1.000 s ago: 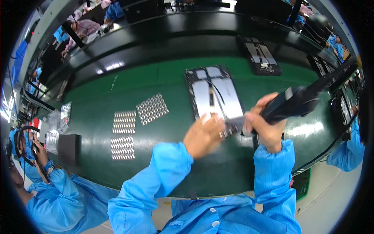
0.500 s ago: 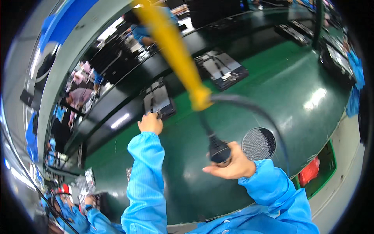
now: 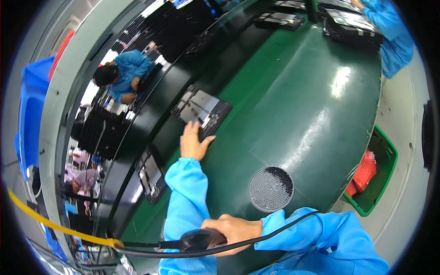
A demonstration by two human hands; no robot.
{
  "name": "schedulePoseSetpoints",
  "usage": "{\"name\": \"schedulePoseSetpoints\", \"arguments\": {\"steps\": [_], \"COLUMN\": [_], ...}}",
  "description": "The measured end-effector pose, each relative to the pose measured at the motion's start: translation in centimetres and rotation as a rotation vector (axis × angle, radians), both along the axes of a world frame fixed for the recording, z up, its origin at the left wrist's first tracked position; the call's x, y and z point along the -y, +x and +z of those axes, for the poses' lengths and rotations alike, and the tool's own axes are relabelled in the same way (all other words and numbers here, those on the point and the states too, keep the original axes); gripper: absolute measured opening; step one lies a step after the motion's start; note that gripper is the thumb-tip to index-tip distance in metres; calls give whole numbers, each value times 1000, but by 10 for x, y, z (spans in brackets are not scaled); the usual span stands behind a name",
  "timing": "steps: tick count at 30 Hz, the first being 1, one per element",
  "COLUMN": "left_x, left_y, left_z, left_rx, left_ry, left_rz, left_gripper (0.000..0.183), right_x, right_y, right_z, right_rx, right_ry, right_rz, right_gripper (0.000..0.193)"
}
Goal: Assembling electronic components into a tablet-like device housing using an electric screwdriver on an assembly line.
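My left hand (image 3: 195,143) reaches forward, fingers spread and thumb apart, at the near edge of a flat dark electronic unit (image 3: 201,110) with a grey panel and black cables. Nothing is gripped in that hand. My right hand (image 3: 233,231) is closed around a thick black corded tool, apparently an electric screwdriver (image 3: 195,240), held low across my left forearm. Its tip is hidden. A black cable runs from the tool to a yellow hanging cord (image 3: 59,224) at the left. Another similar flat unit (image 3: 151,174) lies left of my left hand.
A round grey perforated dish (image 3: 270,190) with small dark pieces stands on the green bench (image 3: 293,114). Beyond the bench edge sits a green bin (image 3: 389,160) holding red wrapped items (image 3: 365,172). Further units (image 3: 350,23) lie far right beside a person in blue (image 3: 389,36).
The view has turned. My left hand has gone from the left unit to the one on its right. My right hand has brought the tool leftward and nearer, over my left forearm.
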State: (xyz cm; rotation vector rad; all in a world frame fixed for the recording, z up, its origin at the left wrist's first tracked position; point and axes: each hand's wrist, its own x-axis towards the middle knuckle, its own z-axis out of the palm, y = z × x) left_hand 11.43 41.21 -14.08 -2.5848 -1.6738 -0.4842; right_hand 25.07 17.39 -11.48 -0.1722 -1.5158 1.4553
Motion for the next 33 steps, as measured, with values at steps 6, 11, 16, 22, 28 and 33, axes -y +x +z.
{"name": "schedulePoseSetpoints", "arguments": {"steps": [6,11,16,22,28,33], "left_x": [-14,-7,73,221,345,407], "left_y": [-6,-45,-62,-84,-61,-42], "left_z": [18,9,8,-13,-1,-5], "left_rx": [-263,-230,-128,34,183,575], "left_ry": [165,112,170,112,59,-54], "left_rz": [-89,177,79,46,123,416], "left_gripper": [68,64,64,60,63,90], "right_x": [-3,-8,-13,-20,-22,-33], "right_y": [0,7,8,16,25,11], "right_z": [-9,0,5,16,18,14], "right_rx": [-14,39,183,188,169,119], "right_ry": [-93,-144,-232,-253,-342,-194], "right_rz": [4,39,-153,-374,-411,-495], "right_gripper": [41,40,37,30,36,31]}}
